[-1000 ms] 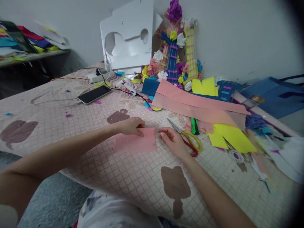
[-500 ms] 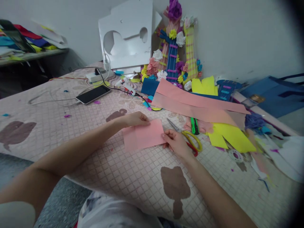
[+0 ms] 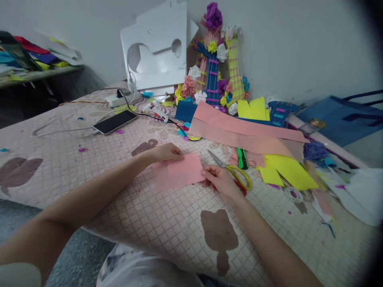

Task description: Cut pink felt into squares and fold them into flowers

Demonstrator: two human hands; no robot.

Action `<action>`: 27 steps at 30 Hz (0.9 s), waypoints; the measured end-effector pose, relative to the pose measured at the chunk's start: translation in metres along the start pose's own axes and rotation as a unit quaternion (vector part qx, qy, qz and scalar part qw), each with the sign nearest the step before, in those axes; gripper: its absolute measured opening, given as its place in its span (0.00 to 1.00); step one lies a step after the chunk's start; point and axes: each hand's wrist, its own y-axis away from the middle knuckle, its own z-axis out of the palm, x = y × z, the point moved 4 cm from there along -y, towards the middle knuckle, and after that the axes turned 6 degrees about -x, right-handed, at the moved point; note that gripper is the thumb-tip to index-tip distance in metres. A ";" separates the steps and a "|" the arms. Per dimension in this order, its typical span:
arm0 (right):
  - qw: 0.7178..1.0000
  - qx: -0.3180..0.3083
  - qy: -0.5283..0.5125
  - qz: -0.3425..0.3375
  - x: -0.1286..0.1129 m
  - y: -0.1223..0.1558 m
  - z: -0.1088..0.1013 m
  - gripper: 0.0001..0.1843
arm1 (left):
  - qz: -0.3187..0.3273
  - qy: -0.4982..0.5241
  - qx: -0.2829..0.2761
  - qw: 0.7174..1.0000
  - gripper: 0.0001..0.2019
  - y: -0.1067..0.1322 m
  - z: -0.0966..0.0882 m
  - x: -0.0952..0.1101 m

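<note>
A pink sheet of paper lies over the quilted tablecloth in front of me, with a crease or overlap line down its left part. My left hand pinches its upper edge, fingers closed. At the right edge, my right hand grips the lower corner between thumb and fingers. Just beyond the right hand are scissors with yellow and red handles, partly hidden by that hand, their blades pointing to the upper left. A green and black box cutter lies beside them.
Long pink strips and yellow paper pieces lie to the right. Farther back are a phone, a glue gun with its cord, and a power strip. Decorated paper guitars lean against the wall by a white cut-out board.
The view has shifted slightly, so most things sit a little farther left. Both hands keep their hold on the pink paper, which has barely moved.
</note>
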 end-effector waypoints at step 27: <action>1.000 0.001 -0.002 -0.015 0.005 -0.005 0.003 0.16 | 0.000 0.133 -0.001 0.991 0.18 0.005 0.005 -0.001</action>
